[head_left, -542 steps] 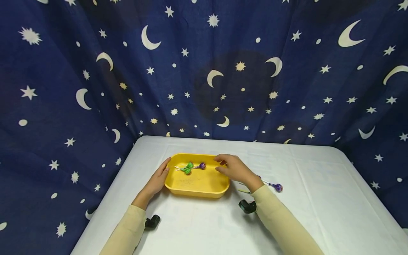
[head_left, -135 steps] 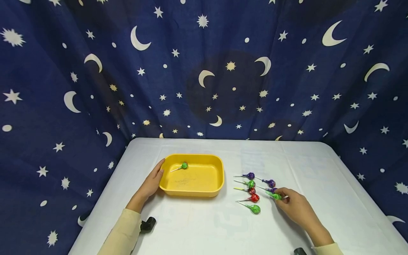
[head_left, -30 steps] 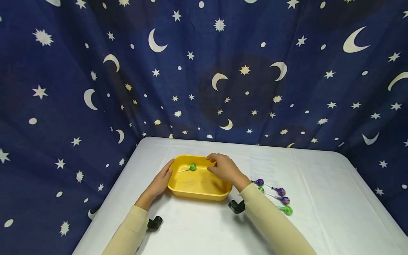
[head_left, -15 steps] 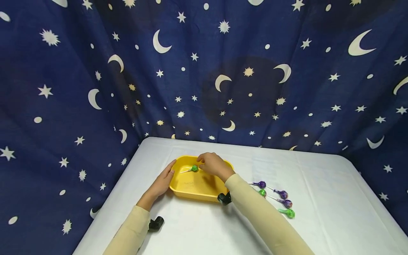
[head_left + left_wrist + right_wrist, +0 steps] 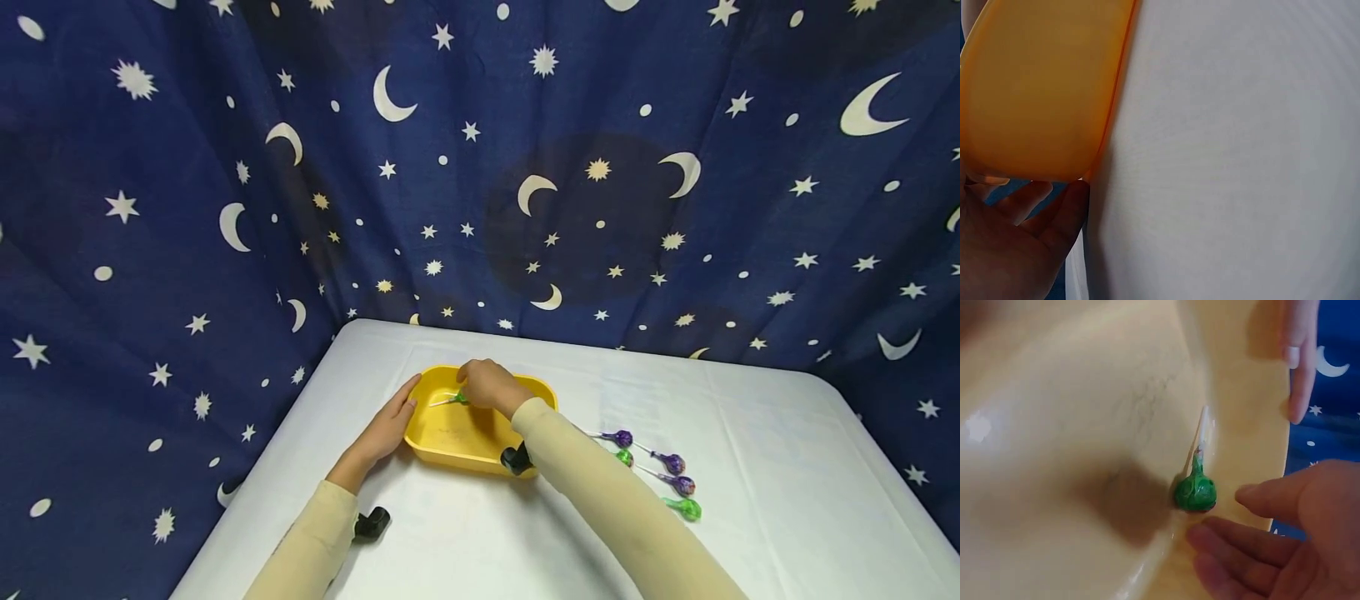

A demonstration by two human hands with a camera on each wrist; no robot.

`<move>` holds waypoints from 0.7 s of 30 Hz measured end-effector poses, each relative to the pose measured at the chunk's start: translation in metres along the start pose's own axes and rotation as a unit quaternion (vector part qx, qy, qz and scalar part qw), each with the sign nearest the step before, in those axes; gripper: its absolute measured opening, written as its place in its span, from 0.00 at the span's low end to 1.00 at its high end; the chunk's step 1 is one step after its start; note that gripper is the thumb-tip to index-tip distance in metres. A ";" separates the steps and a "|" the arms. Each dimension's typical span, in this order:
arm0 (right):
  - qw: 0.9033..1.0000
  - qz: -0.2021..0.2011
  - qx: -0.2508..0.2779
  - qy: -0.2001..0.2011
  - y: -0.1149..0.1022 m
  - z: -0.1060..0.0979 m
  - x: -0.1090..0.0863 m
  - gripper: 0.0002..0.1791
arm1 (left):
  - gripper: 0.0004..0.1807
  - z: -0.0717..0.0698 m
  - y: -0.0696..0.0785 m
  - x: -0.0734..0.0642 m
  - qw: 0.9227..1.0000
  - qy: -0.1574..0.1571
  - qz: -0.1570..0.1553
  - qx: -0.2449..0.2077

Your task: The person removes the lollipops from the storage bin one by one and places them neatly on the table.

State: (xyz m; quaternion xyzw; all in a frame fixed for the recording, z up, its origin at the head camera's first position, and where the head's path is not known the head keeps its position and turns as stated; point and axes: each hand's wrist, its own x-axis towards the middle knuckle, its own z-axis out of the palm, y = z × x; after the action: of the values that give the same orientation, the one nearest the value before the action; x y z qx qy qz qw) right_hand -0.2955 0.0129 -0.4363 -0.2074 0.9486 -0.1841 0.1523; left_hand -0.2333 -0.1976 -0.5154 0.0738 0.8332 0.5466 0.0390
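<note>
A yellow plastic tray (image 5: 457, 462) stands on the table, its left end touched by my left hand (image 5: 385, 427), whose fingers lie fairly straight along the rim. In the left wrist view the fingertips meet the tray's end wall. One green-wrapped lollipop (image 5: 1195, 492) lies inside the tray, its white stick pointing toward the left end. My right hand (image 5: 491, 387) reaches into the tray over the candy. In the right wrist view its thumb and fingers are spread just short of the lollipop head, with a gap left between them.
Right of the tray lie several lollipops in a loose group, among them a purple one (image 5: 672, 463) and a green one (image 5: 686, 508). My right sleeve (image 5: 600, 492) hides part of that group. A star-and-moon curtain (image 5: 570, 250) hangs behind the white table (image 5: 787, 483).
Within the last second my right hand has moved left and down to the green lollipop. Three lollipops lay in the tray 18 seconds ago; one lies there now. The left hand stays put.
</note>
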 end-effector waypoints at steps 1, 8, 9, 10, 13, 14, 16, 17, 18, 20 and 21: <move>1.000 -0.002 -0.012 -0.004 -0.001 0.000 0.001 0.20 | 0.28 0.000 0.000 0.000 1.000 0.001 0.001 -0.001; 0.994 -0.020 -0.100 -0.047 -0.003 0.004 0.007 0.11 | 0.28 -0.001 -0.001 0.000 1.000 -0.004 0.002 0.009; 0.993 -0.022 -0.110 -0.049 -0.003 0.005 0.007 0.09 | 0.28 0.000 -0.001 0.000 1.000 -0.005 -0.001 0.010; 0.992 -0.024 -0.115 -0.049 -0.002 0.006 0.008 0.07 | 0.28 0.000 -0.001 0.001 1.000 -0.005 0.000 0.011; 0.991 -0.034 -0.126 -0.038 -0.001 0.008 0.010 0.05 | 0.28 0.000 -0.002 0.002 1.000 -0.004 -0.003 0.011; 0.990 -0.037 -0.128 -0.036 0.000 0.008 0.011 0.05 | 0.28 0.000 -0.002 0.002 1.000 -0.004 -0.003 0.011; 0.990 -0.041 -0.131 -0.034 0.001 0.008 0.012 0.05 | 0.28 0.000 -0.003 0.003 1.000 -0.002 -0.002 0.009; 0.990 -0.043 -0.132 -0.035 0.002 0.008 0.012 0.04 | 0.28 -0.001 -0.002 0.003 1.000 -0.002 -0.003 0.008; 0.990 -0.043 -0.131 -0.038 0.002 0.008 0.013 0.04 | 0.28 -0.001 -0.003 0.003 1.000 -0.002 -0.002 0.008; 0.990 -0.043 -0.127 -0.043 0.004 0.008 0.014 0.05 | 0.28 -0.002 -0.002 0.003 1.000 -0.002 -0.003 0.008; 0.990 -0.042 -0.123 -0.046 0.005 0.008 0.014 0.05 | 0.28 -0.003 -0.002 0.003 1.000 -0.002 -0.004 0.009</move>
State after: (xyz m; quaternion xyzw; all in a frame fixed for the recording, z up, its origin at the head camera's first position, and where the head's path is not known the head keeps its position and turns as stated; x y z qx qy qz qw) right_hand -0.3065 0.0087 -0.4479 -0.2724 0.9466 -0.0622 0.1611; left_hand -0.2372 -0.2007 -0.5165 0.0721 0.8384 0.5386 0.0424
